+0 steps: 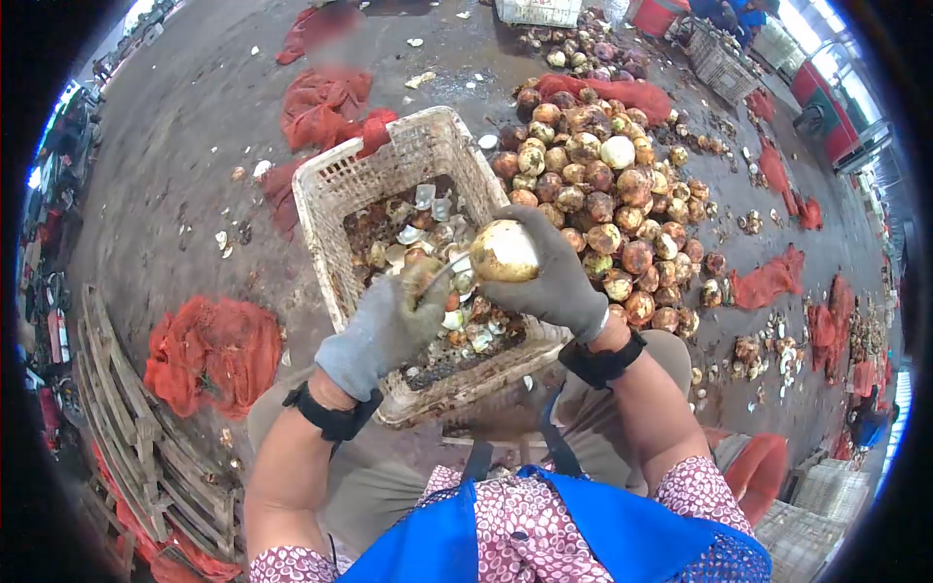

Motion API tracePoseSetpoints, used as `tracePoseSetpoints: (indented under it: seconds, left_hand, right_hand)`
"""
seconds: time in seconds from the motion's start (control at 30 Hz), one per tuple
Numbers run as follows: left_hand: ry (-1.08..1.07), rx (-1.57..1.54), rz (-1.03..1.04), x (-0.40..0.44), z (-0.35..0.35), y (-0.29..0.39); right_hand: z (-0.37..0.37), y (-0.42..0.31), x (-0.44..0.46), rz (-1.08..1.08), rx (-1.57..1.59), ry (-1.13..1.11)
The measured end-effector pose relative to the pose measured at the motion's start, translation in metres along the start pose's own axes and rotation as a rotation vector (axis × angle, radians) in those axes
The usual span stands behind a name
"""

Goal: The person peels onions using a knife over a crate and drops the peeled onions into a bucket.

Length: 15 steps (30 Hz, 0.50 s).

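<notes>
My right hand (556, 284), in a grey glove, is wrapped round a large pale onion (505, 251) with brown patches. Facing it, my gloved left hand (394, 319) is closed on a small knife (450, 264). The thin blade points toward the onion; its handle is hidden in my fingers. Both hands are above a dirty white plastic crate (321, 209) between my knees. Inside the crate lie onion skins, cut scraps and pale pieces (478, 335).
A large heap of onions (603, 194) lies right of the crate. Red mesh bags (216, 355) are scattered over the floor. A wooden pallet (146, 437) lies at lower left. Further crates (721, 63) stand at the back right, near a person in blue (750, 17).
</notes>
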<state>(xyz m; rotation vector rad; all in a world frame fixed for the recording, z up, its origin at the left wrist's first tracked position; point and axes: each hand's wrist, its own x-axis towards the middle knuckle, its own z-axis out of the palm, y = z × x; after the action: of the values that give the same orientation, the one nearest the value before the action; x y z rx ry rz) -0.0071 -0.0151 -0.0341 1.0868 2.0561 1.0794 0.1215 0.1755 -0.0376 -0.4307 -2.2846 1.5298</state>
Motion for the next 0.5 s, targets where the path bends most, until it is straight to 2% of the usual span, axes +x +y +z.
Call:
tracePoseSetpoints:
  seconds: [0.03, 0.1, 0.13, 0.17, 0.23, 0.27, 0.33, 0.4, 0.43, 0.5]
  left_hand:
    - [-0.001, -0.001, -0.005, -0.002, 0.0, 0.005]
    - [-0.08, 0.205, -0.001, -0.005, -0.002, 0.017]
    - [-0.014, 0.191, 0.119, -0.005, 0.004, 0.01]
    - [-0.011, 0.189, 0.112, -0.004, 0.005, 0.011]
    - [-0.105, 0.277, 0.056, 0.0, 0.006, 0.012]
    - [-0.061, 0.27, 0.158, -0.001, 0.011, -0.003]
    - [-0.051, 0.268, 0.164, -0.003, 0.007, 0.002]
    - [-0.038, 0.258, 0.168, -0.004, 0.006, -0.001]
    - [-0.075, 0.341, 0.099, -0.004, 0.004, -0.01]
    - [-0.107, 0.424, 0.029, -0.005, 0.005, -0.014]
  right_hand:
    - [0.0, 0.0, 0.0, -0.023, -0.002, -0.021]
    - [0.0, -0.002, 0.001, -0.045, -0.003, -0.047]
    - [0.0, -0.005, 0.002, -0.137, -0.108, -0.052]
    - [0.0, -0.006, 0.002, -0.229, -0.213, -0.057]
    - [0.001, -0.006, 0.0, -0.262, -0.252, -0.06]
    - [0.002, -0.008, -0.001, -0.223, -0.154, -0.058]
    - [0.001, -0.013, 0.0, -0.188, -0.059, -0.053]
    - [-0.005, -0.021, 0.001, -0.074, 0.164, 0.063]
    - [-0.011, -0.03, 0.0, 0.027, 0.487, 0.008]
    - [-0.015, -0.033, 0.0, 0.062, 0.719, 0.029]
